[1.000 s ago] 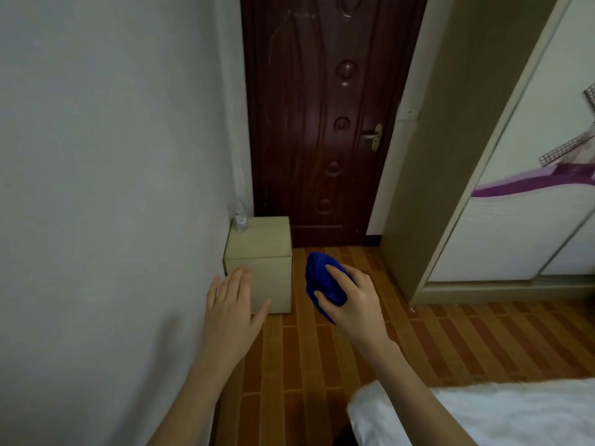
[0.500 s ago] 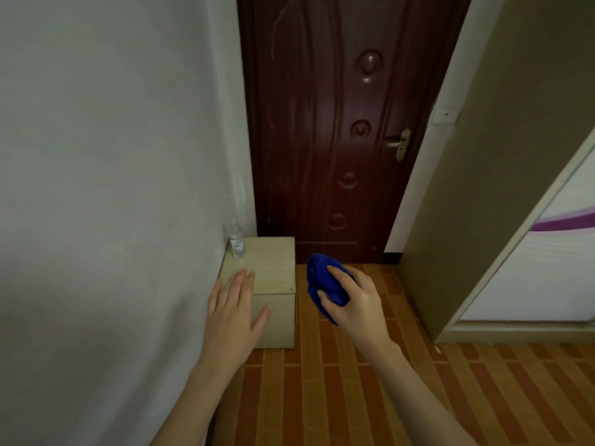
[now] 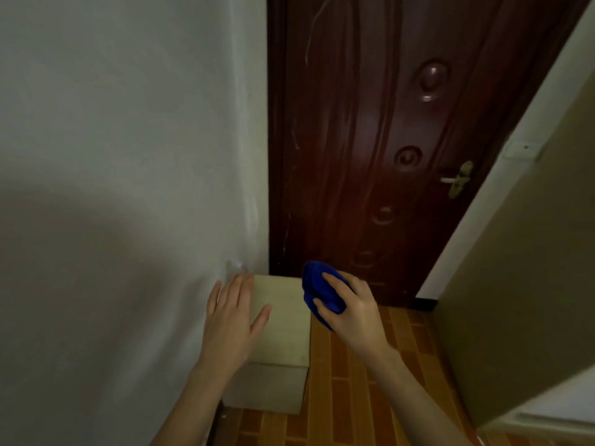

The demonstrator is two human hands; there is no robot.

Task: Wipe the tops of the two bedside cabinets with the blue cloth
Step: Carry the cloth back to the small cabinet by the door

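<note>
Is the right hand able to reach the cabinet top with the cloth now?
Probably yes: the right hand holds the blue cloth beside the cabinet top, whose right side is bare; the left hand is over the left.

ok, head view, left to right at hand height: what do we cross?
Wall → left hand → cabinet → blue cloth → right hand → wardrobe side.

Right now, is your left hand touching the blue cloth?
Apart. The head view shows bare cabinet top between the left hand and the blue cloth.
</note>
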